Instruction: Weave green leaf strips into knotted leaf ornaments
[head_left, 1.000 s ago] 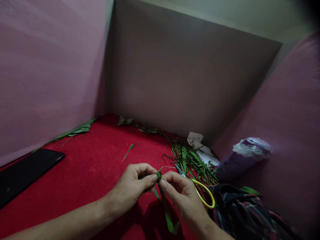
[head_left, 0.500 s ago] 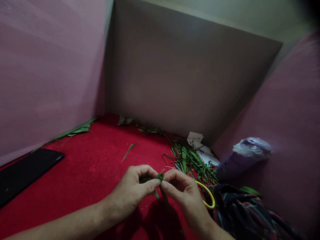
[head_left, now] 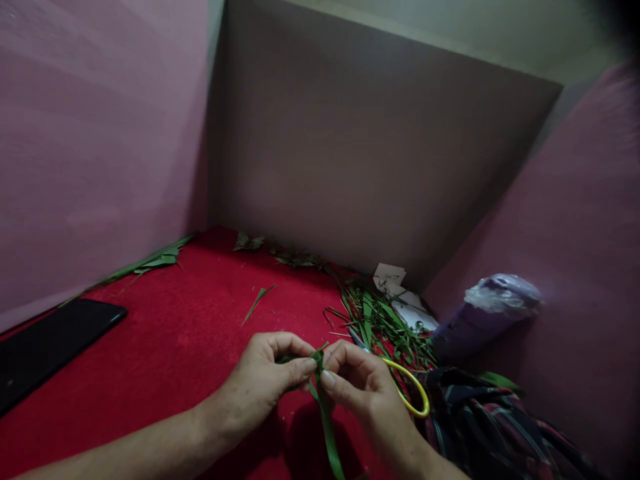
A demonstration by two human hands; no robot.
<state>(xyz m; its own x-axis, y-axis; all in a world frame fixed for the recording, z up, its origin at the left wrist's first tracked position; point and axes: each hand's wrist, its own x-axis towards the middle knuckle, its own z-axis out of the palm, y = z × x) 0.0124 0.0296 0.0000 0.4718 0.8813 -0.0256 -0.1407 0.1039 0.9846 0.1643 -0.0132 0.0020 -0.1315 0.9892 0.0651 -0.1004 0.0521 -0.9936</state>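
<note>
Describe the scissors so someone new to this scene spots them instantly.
On the red surface, find the green cuttings heaped at right. At their near edge, partly hidden by the right hand, lie the scissors. A bright yellow handle loop sets them apart from the cuttings and dark plaid cloth.

White paper, faintly marked — perhaps writing, none legible

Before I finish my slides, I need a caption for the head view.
Left hand and right hand hold a green leaf strip above a red surface, yellow-handled scissors nearby.
</note>
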